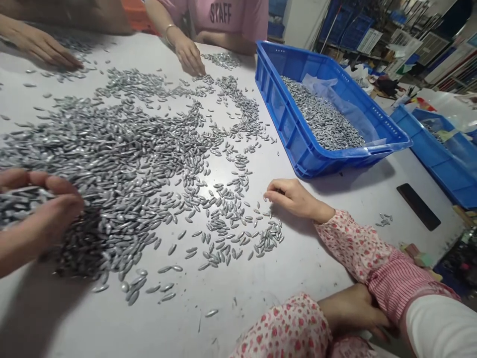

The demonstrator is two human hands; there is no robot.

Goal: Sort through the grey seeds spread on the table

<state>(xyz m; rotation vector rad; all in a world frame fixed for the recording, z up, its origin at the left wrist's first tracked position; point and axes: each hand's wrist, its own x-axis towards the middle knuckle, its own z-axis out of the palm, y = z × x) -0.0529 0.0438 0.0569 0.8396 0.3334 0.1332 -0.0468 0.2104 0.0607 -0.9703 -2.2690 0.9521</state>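
Observation:
My right hand [292, 196], in a floral sleeve, rests on the white tabletop [257, 298] with thumb and index finger pinched together. Whatever is between those fingertips is too small to make out. Just left of it lie loose silver spindle-shaped pieces [270, 236], part of a wide spread. My left hand [350, 311] lies low across my front, its fingers stretched toward and partly under my right forearm. It appears to hold nothing, though shadow and sleeve cover some of the fingers. The big heap of silver pieces [141, 144] covers the table's left half.
A co-worker's hand [40, 219] cups silver pieces at the left edge. Two other people's hands [40, 49] [190, 54] work across the table. A blue crate [305, 154] of pieces stands at right; beyond are a black phone [418, 206] and another blue bin [436, 159].

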